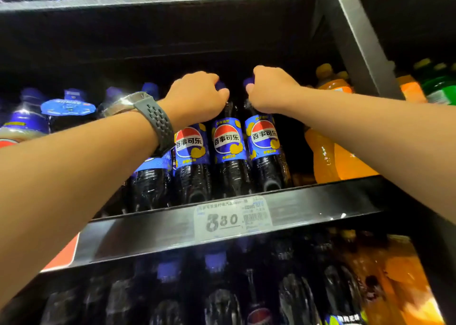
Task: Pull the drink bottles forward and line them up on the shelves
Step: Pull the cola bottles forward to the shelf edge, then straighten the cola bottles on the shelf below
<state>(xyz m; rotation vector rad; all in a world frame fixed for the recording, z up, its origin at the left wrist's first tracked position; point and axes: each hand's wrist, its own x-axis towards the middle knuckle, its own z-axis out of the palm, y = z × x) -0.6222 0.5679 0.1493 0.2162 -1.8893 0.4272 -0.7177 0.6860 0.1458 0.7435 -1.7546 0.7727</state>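
Head view, landmark: the price tag on the front rail of the middle shelf.
Left hand: above the tag, fingers curled tight over the blue cap of a cola bottle. Gripping the top probably lets the hand drag the bottle without reaching deep.
Right hand: above and right of the tag, fingers closed over the cap of the neighbouring cola bottle, likely so both come forward together.
Both held bottles: upright, side by side, directly above the tag, near the rail.
Other cola bottles: above-left of the tag, also upright with labels outward.
Orange bottles: right of the tag, untouched.
Step judged: fronting this pair.
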